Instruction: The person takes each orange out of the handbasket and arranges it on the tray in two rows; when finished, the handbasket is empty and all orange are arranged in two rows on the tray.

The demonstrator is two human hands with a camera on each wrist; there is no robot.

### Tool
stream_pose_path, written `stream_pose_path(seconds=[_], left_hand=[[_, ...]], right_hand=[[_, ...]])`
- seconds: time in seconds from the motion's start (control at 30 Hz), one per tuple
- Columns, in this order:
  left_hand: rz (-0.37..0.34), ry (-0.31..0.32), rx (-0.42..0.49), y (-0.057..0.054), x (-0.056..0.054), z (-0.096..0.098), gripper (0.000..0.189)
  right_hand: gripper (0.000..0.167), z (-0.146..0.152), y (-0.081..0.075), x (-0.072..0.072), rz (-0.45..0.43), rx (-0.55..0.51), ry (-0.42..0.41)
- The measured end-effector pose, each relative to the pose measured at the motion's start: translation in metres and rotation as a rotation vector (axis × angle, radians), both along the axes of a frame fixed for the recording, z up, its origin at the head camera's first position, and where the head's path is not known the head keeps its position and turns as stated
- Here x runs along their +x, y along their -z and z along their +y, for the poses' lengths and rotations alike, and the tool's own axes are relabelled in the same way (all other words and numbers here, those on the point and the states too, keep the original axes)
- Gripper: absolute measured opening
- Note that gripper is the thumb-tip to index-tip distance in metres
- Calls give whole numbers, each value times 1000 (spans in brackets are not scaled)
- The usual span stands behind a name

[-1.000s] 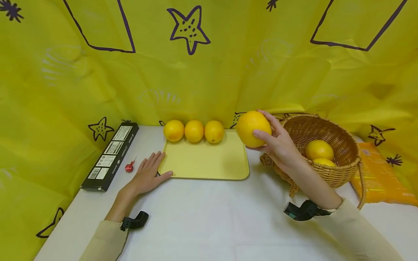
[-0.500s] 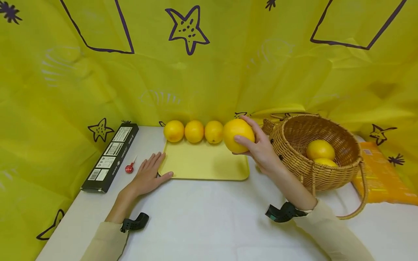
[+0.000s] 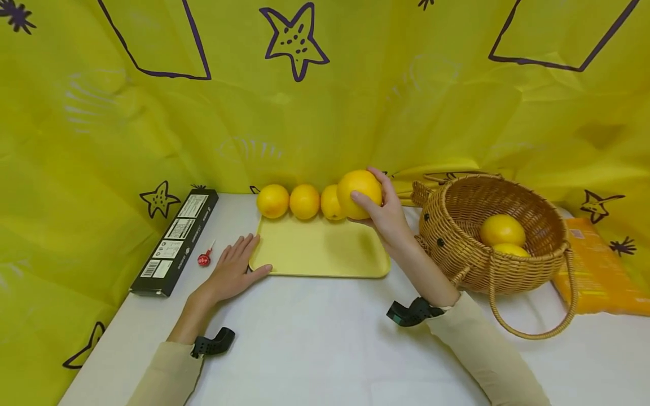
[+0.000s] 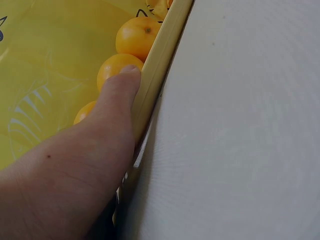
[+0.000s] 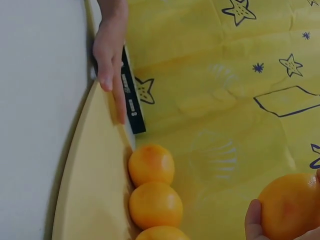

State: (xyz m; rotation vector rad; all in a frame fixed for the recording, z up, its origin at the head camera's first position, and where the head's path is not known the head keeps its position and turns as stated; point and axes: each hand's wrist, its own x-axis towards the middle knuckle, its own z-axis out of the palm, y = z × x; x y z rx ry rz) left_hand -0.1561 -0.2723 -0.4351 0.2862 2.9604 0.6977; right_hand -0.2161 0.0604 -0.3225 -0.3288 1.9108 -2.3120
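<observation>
In the head view my right hand [image 3: 388, 217] grips an orange [image 3: 358, 193] above the far right part of a yellow tray [image 3: 315, 254]. Three more oranges stand in a row along the tray's far edge: a left one [image 3: 272, 201], a middle one [image 3: 304, 202] and a right one [image 3: 331, 203], partly hidden behind the held orange. My left hand [image 3: 231, 273] rests flat at the tray's near left corner, fingers straight, thumb on the near rim. The right wrist view shows the held orange [image 5: 290, 206] between thumb and fingers, apart from the row.
A wicker basket [image 3: 459, 254] with two oranges [image 3: 503, 230] inside stands at the right, its handle hanging forward. Behind it lies an orange packet [image 3: 594, 270]. On the left are a black box [image 3: 175, 242] and a red lollipop [image 3: 204, 259]. A yellow printed cloth [image 3: 325, 124] hangs behind.
My right hand has carried the orange leftward from beside the basket to the row on the tray, lifting slightly in the last half second. The left hand has stayed in place.
</observation>
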Motion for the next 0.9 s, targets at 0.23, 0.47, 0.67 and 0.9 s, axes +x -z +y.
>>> stream_pose_path(seconds=[0.23,0.47,0.67,0.9], left_hand=[[-2,-3,-3,-1,-2,1,89],[-8,1,-2,0,-1,2,89],[6,1,3,-1,0,3,88],[6,2,3,-1,1,3,87]], right_hand=[[66,-6,-4,-15,93,87,95],[69,-2,4,-33,90,141,195],[69,2,16,-41,57,135,208],[70,5,28,-49,47,200,258]])
